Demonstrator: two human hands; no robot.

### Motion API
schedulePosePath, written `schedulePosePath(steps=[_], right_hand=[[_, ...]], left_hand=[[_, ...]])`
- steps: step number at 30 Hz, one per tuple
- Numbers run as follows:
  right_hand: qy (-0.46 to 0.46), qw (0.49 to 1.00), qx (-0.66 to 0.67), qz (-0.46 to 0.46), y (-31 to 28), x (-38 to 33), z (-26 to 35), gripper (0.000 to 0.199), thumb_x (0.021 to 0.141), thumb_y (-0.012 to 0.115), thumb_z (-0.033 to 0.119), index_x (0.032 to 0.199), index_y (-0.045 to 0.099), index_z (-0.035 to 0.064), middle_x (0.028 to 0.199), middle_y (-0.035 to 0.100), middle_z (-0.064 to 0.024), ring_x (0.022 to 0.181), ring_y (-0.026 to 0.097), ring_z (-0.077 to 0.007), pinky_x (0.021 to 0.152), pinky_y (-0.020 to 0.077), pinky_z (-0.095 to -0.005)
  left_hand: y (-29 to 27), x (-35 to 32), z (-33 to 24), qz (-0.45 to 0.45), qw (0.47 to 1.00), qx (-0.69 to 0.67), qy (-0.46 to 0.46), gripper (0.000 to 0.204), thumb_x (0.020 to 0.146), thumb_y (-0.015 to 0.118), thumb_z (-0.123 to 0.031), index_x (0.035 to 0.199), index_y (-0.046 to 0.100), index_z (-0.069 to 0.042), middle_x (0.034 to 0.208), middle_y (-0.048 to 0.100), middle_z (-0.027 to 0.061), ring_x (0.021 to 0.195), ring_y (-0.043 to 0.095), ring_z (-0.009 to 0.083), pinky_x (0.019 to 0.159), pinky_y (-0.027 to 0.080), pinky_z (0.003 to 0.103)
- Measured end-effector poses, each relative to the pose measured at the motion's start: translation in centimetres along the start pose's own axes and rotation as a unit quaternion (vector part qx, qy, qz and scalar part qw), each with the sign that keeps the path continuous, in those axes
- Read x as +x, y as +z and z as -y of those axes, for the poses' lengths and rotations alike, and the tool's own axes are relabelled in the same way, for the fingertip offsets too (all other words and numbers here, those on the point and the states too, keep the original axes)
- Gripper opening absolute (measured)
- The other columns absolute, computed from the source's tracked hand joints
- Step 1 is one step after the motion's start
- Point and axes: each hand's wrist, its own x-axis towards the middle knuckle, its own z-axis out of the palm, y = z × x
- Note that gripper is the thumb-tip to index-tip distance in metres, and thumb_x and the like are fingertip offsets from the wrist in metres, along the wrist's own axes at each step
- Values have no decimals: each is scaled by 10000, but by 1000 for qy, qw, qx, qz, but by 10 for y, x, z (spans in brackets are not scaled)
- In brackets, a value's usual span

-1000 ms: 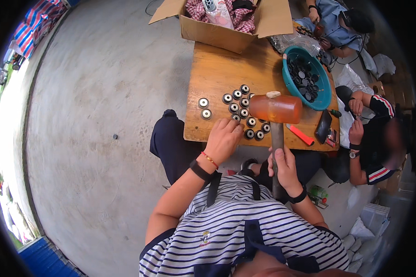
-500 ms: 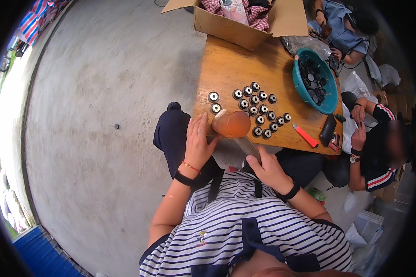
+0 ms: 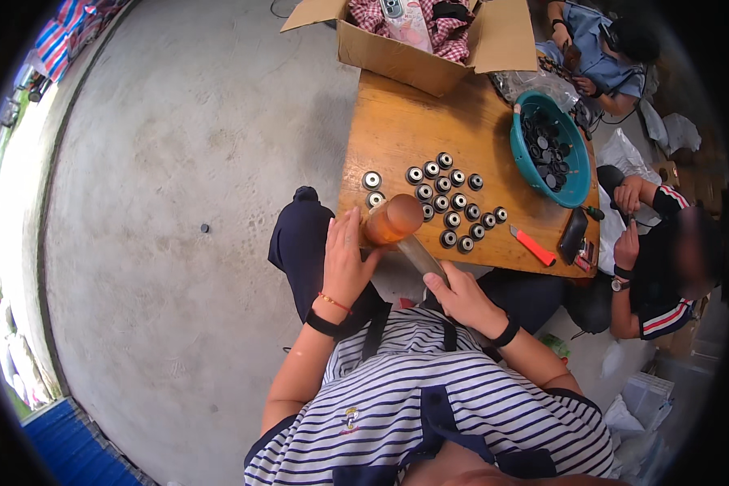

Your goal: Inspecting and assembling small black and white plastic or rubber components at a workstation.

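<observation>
My right hand [image 3: 468,301] grips the handle of a mallet [image 3: 405,219] with an amber, see-through head. The mallet head is over the near left part of the wooden table [image 3: 397,105]. Close against its left side is my left hand [image 3: 348,257], fingers stretched out at the table edge and thumb apart. The mallet head hides whatever lies beneath it and by the left fingertips. Beyond it stand several round black wheels with metal centres [image 3: 443,185]. Two more such wheels [image 3: 371,180] are set apart to the left, the nearer one close to the mallet head.
A red utility knife [image 3: 533,246] and a black case [image 3: 573,233] lie on the right of the table. Behind them is a teal basin [image 3: 517,150] of black discs. An open cardboard box [image 3: 389,58] stands at the far edge. Two people sit to the right.
The mallet head has shifted slightly left, toward my left hand, and its face is tilted differently. My right hand has moved a little left with the handle. My left hand stays about where it was.
</observation>
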Motion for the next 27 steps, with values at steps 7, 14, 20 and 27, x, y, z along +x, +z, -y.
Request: schedulePosePath(steps=[7, 14, 20, 27], right_hand=[[33, 945, 316, -85, -22, -39, -16, 394, 1005, 456, 380, 1039, 523, -7, 613, 493, -12, 451, 457, -67, 444, 361, -224], [53, 917, 364, -152, -32, -60, -25, 391, 1013, 439, 372, 1044, 503, -13, 599, 466, -15, 450, 441, -73, 455, 349, -213], [51, 952, 286, -99, -22, -60, -30, 415, 996, 468, 402, 1013, 526, -8, 611, 507, -20, 450, 474, -82, 439, 378, -231], [-58, 995, 38, -72, 1, -24, 12, 425, 972, 505, 383, 1067, 518, -32, 661, 604, -201, 613, 631, -376, 569, 481, -421]], left_hand=[[-2, 52, -12, 197, 979, 47, -26, 440, 728, 719, -85, 1144, 594, -13, 1074, 587, 132, 1014, 552, 319, 873, 456, 420], [50, 65, -46, 158, 952, 109, 237, 313, 787, 578, -41, 1097, 623, -33, 1148, 604, 103, 1078, 549, 263, 925, 430, 387], [16, 21, -19, 148, 976, 73, 141, 370, 770, 618, -37, 1140, 601, -26, 1190, 590, 113, 1121, 534, 289, 971, 406, 401], [-5, -7, -2, 37, 999, 23, -10, 805, 735, 772, -173, 1402, 355, -4, 1337, 484, 206, 1286, 428, 352, 1107, 275, 486]])
